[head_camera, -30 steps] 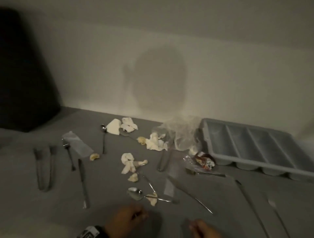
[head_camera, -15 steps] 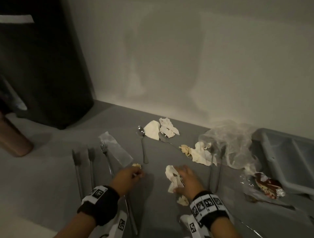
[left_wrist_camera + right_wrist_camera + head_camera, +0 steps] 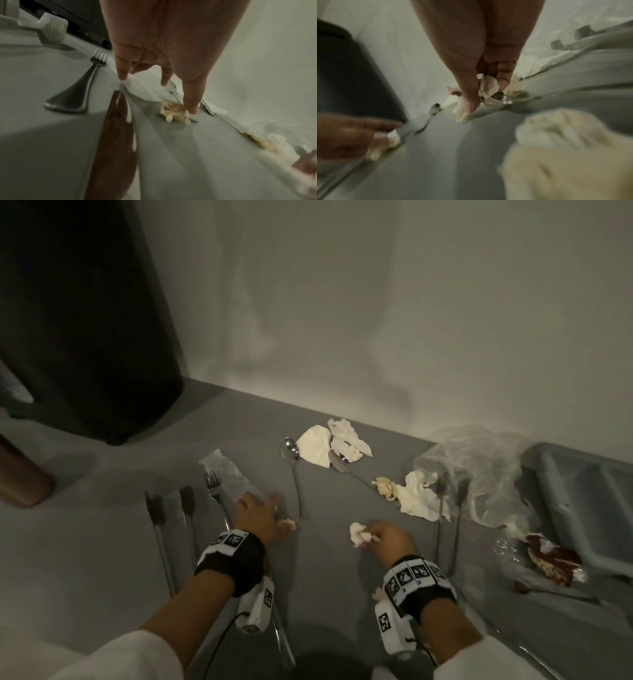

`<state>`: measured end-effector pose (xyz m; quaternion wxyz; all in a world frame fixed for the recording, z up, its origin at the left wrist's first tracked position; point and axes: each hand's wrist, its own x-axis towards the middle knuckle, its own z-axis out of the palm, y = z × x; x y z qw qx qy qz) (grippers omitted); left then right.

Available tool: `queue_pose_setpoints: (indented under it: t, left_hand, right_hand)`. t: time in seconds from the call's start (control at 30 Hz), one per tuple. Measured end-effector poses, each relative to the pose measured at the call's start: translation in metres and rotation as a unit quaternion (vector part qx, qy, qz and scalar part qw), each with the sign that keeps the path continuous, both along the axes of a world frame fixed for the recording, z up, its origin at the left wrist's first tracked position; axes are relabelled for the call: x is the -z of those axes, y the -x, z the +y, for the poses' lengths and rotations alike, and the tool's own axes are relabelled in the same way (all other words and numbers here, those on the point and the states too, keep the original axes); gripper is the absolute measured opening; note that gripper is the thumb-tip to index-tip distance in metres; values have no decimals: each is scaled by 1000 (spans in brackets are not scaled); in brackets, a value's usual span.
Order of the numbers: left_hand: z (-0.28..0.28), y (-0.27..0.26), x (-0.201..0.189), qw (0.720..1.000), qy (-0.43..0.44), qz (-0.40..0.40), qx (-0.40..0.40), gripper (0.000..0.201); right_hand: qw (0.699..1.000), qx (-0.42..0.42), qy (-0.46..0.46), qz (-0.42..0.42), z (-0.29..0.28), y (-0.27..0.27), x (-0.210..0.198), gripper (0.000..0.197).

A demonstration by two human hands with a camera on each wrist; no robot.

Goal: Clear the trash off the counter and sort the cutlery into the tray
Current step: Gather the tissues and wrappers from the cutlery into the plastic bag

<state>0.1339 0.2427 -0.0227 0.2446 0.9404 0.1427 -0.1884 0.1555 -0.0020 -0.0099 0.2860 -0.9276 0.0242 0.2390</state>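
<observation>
The left hand [image 3: 258, 517] hangs over the grey desk [image 3: 102, 542] with its fingers spread and pointing down, gripping nothing; in the left wrist view its thumb tip touches a small yellowish scrap [image 3: 175, 113] lying on the desk. The right hand [image 3: 388, 539] is closed round a crumpled paper wad [image 3: 359, 537], pinched between thumb and fingers, as the right wrist view also shows. At 11 o'clock from the left hand lies a fork [image 3: 214, 491], with a clear plastic wrapper [image 3: 227, 474] just beside it and partly under the fingers. A spoon [image 3: 294, 470] lies at 1 o'clock from that hand, and beside its bowl sit a folded napkin [image 3: 315, 450] and a crumpled tissue [image 3: 347, 438]. At 1 o'clock from the right hand lies another crumpled napkin [image 3: 416, 498], touching a clear plastic bag [image 3: 479, 474]. The grey cutlery tray [image 3: 575, 501] stands at 3 o'clock, at the far right edge, and a torn food wrapper [image 3: 551, 559] lies just in front of it. Two dark-tipped utensils [image 3: 171, 525] lie at 9 o'clock from the left hand.
</observation>
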Motion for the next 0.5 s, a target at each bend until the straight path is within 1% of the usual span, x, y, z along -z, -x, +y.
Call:
queue_pose_setpoints:
  t: [0.03, 0.1, 0.13, 0.17, 0.2, 0.23, 0.27, 0.37, 0.43, 0.5]
  left_hand:
    - [-3, 0, 3, 1000, -5, 7, -7, 74]
    - [-6, 1, 8, 999, -28, 20, -4, 69]
    - [-7, 0, 9, 999, -43, 19, 6, 64]
    - [-7, -1, 11, 998, -57, 11, 21, 56]
    - [-7, -1, 11, 997, -65, -4, 40, 47]
    - [-7, -1, 10, 996, -64, -22, 55, 38]
    - [-8, 0, 11, 996, -57, -38, 63, 33]
    - [-9, 1, 11, 995, -51, -55, 65, 29]
    - [-7, 2, 8, 995, -57, -49, 61, 26]
    - [-1, 3, 5, 997, -39, -43, 43, 26]
  right_hand:
    - [999, 4, -28, -34, -2, 0, -4, 23]
    - [985, 71, -110, -111, -7, 5, -16, 12]
    - [974, 105, -143, -142, -11, 6, -21, 12]
    - [966, 123, -158, -163, -15, 6, -26, 18]
    - [963, 124, -161, -177, -18, 6, -29, 19]
    - [962, 124, -158, -187, -21, 7, -33, 12]
    - [962, 122, -148, -192, -23, 7, -36, 12]
    - [965, 122, -137, -189, -25, 8, -36, 18]
    - [961, 134, -156, -186, -24, 7, -36, 17]
    - [952, 150, -198, -182, -21, 6, -39, 18]
